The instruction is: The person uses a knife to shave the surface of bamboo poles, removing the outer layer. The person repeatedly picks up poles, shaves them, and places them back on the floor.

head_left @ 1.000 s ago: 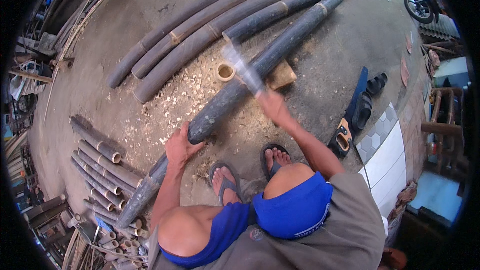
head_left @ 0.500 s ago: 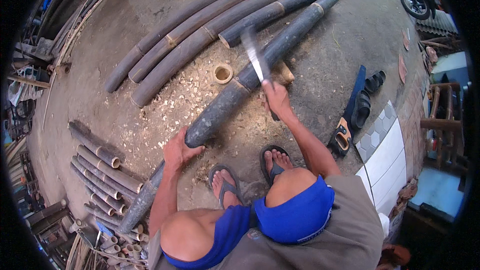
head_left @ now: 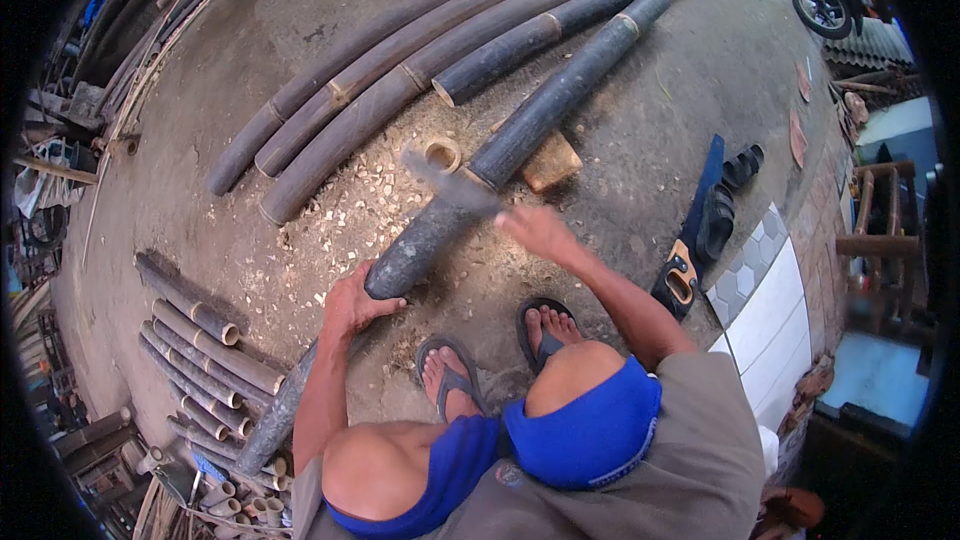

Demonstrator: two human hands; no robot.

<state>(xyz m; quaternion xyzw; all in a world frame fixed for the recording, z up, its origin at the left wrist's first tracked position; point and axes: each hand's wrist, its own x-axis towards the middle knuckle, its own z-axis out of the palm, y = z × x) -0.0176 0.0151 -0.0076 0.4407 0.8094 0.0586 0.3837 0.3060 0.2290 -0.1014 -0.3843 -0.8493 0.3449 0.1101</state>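
Observation:
A dark bamboo pole (head_left: 415, 248) runs slantwise across the ground in front of me. My left hand (head_left: 350, 304) wraps around it low on the left, thumb toward me. Closed on a machete (head_left: 458, 190), my right hand (head_left: 538, 232) is just right of the pole. The blade, smeared by motion, lies across the pole near a pale node, pointing left; the handle is mostly hidden in my fist. Under the pole sits a wood block (head_left: 553, 164). A short bamboo ring (head_left: 456, 151) rests beside the blade tip among pale wood chips (head_left: 345, 180).
Several long bamboo poles (head_left: 365, 105) lie beyond. Shorter bamboo lengths (head_left: 205, 345) are lined up at the left. A handsaw (head_left: 690, 230) and black sandals (head_left: 716, 220) lie on the right, beside white tiles (head_left: 770, 315). A motorcycle wheel (head_left: 822, 8) shows at the far right.
The machete has swung down and left, from pointing up beyond the pole to lying across it. My right hand has dropped slightly nearer. My left hand keeps its grip on the pole.

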